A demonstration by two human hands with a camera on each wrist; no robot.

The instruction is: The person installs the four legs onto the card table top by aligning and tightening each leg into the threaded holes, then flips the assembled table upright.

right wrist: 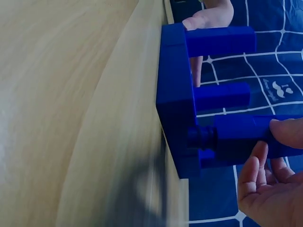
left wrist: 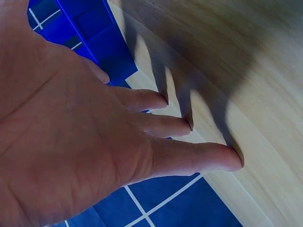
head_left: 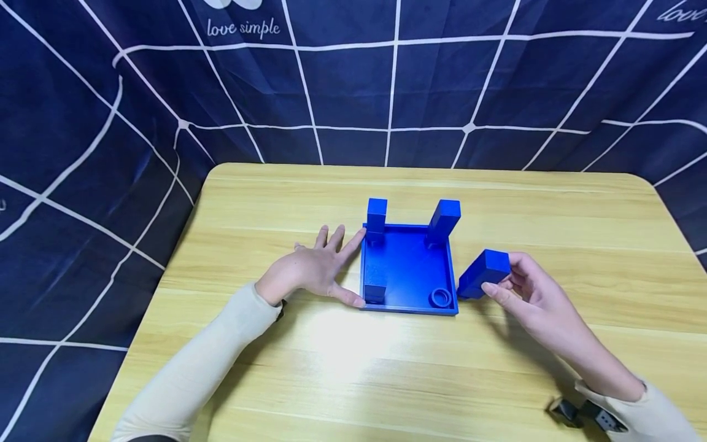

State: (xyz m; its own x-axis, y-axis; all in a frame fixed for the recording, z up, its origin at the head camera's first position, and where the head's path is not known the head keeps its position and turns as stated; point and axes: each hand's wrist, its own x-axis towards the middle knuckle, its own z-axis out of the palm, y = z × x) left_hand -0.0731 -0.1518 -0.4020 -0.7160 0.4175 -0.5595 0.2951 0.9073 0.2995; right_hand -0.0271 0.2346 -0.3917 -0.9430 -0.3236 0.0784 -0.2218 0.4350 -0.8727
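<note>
A square blue tray-like table top [head_left: 409,264] lies rim up on the wooden table, with blue legs standing at three corners: far left [head_left: 377,215], far right [head_left: 444,218] and near left [head_left: 375,288]. A round socket [head_left: 440,298] shows at the near right corner. My left hand [head_left: 317,270] spreads its fingers along the left side, thumb and forefinger at the rim. Just right of the top, my right hand [head_left: 538,304] pinches another blue leg [head_left: 480,276], tilted. In the right wrist view its narrower, threaded-looking end [right wrist: 202,138] points towards the top.
The pale wooden table [head_left: 265,202] extends around the blue pieces. A dark blue cloth with white lines [head_left: 353,86] hangs behind it and on the left. A small dark device [head_left: 602,417] sits by the right sleeve.
</note>
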